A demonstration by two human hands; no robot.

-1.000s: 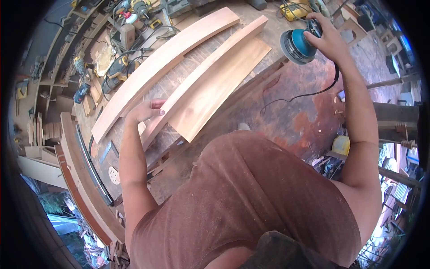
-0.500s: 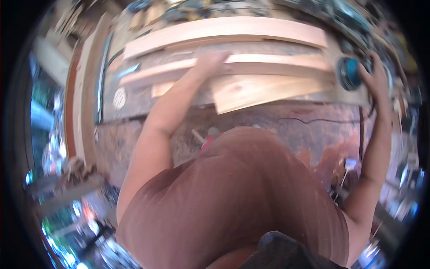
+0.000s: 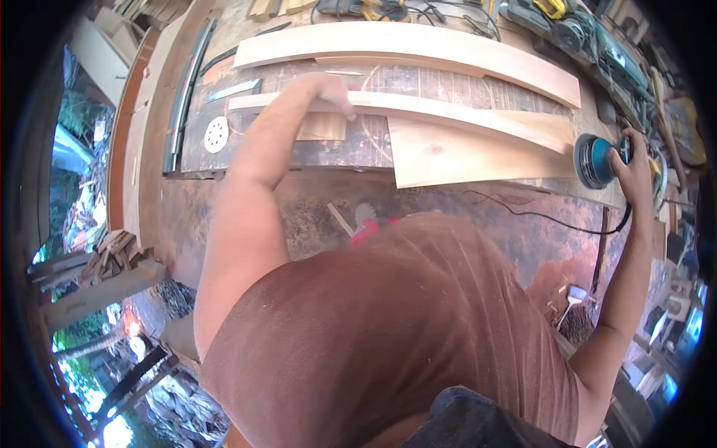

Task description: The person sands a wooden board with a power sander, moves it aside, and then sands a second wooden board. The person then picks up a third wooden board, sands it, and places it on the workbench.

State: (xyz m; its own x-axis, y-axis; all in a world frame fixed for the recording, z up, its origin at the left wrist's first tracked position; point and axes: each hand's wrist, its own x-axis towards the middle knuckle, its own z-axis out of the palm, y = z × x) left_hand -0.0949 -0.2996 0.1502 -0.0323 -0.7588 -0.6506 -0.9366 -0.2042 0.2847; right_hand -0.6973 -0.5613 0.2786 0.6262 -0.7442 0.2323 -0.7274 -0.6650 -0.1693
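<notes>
My right hand (image 3: pixel 632 173) is wrapped round a teal random orbital sander (image 3: pixel 595 161), tilted with its round pad facing left, at the right end of the bench. My left hand (image 3: pixel 331 91) is over the left part of a narrow, slightly curved wooden strip (image 3: pixel 448 113), its fingers smeared by motion right at the strip's edge. Beneath the strip lie a wide pale board (image 3: pixel 441 155) and a small wood block (image 3: pixel 323 127). Farther back rests a second long, curved board (image 3: pixel 403 43).
A perforated sanding disc (image 3: pixel 216 134) lies at the bench's left. Power tools (image 3: pixel 612 56) crowd the back right corner. From the sander side, a black cord (image 3: pixel 553 222) hangs below the bench edge. Long planks (image 3: pixel 153 142) stand along the left side.
My left hand has moved left along the narrow strip. The sander stays in my right hand near the strip's right end. The whole view has shifted slightly.
</notes>
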